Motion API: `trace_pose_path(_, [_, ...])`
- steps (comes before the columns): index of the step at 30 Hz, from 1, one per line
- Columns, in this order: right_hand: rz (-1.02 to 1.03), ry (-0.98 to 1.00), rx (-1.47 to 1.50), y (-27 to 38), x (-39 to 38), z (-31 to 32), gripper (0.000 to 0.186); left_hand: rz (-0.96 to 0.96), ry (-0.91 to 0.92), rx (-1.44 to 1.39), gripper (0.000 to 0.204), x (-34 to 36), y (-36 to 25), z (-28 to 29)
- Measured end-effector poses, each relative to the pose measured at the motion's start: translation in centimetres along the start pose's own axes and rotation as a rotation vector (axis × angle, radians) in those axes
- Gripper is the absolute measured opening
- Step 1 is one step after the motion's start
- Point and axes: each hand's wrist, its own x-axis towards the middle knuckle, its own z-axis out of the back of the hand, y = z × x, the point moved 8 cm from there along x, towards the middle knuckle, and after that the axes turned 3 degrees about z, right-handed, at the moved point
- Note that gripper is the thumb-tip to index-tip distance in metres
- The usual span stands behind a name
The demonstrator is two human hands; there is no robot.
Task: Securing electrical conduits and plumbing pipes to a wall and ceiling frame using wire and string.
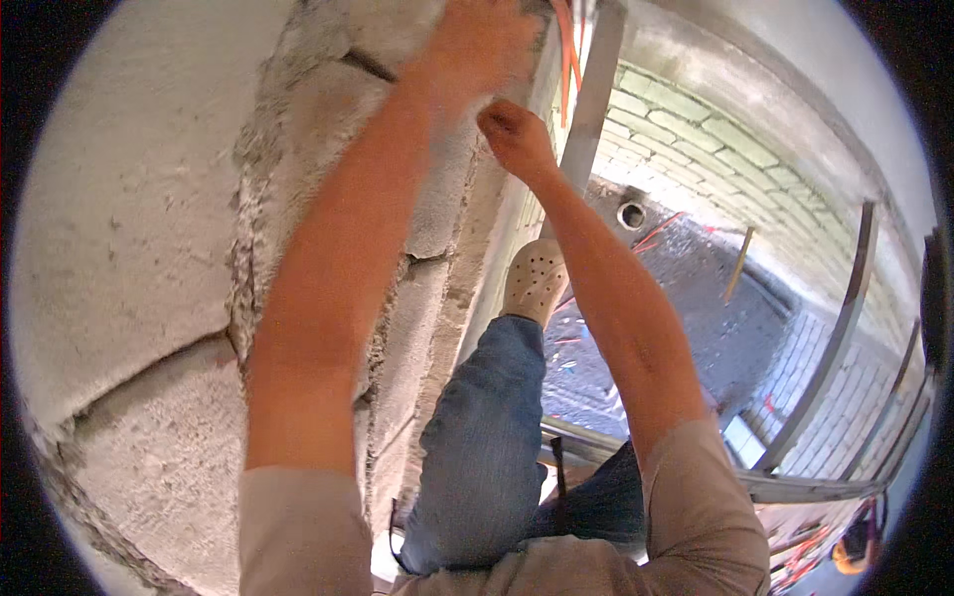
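My left hand [485, 45] reaches far up along the rough block wall [328, 129], close to its edge. Motion smears its fingers, so whether it grips anything cannot be made out. Just below and to the right, my right hand [517, 139] is curled closed beside the same edge. Anything inside its fingers is hidden. Orange flexible tubes [566, 60] hang to the right of my left hand, next to a grey upright bar [594, 99].
My foot in a beige perforated clog [535, 281] is set high beside the wall. Far below lies a dark floor [676, 308] with debris, a round pipe opening [631, 215] and a yellow stick [738, 263]. Metal bars [825, 348] stand at right, before a pale block wall.
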Motion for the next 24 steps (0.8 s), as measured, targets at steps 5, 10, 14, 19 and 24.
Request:
trace_pose_path(5, [-0.016, 0.189, -0.182, -1.0, -2.7, 3.1, 0.024, 0.64, -0.443, -0.917, 0.035, -11.0, -3.2, -2.2])
trace_pose_path(10, [-0.035, 0.387, -0.142, -2.1, -3.6, 3.6, 0.019, 1.082, -0.5, -1.374, 0.026, -12.5, -1.3, -9.8])
trace_pose_path(14, [0.199, 0.497, -0.33, -0.6, -3.7, 3.6, 0.016, 1.194, -0.523, -2.369, 0.017, -8.9, -3.0, -13.1])
trace_pose_path(19, [0.092, 0.625, -0.562, 1.0, 0.2, 5.3, 0.019, 1.138, -0.89, -2.796, 0.009, -7.3, -2.0, -15.9])
trace_pose_path(24, [0.393, 0.355, -0.603, 11.2, 9.6, 5.2, 0.028, 1.058, -0.859, -2.97, 0.025, -5.4, -2.7, -15.9])
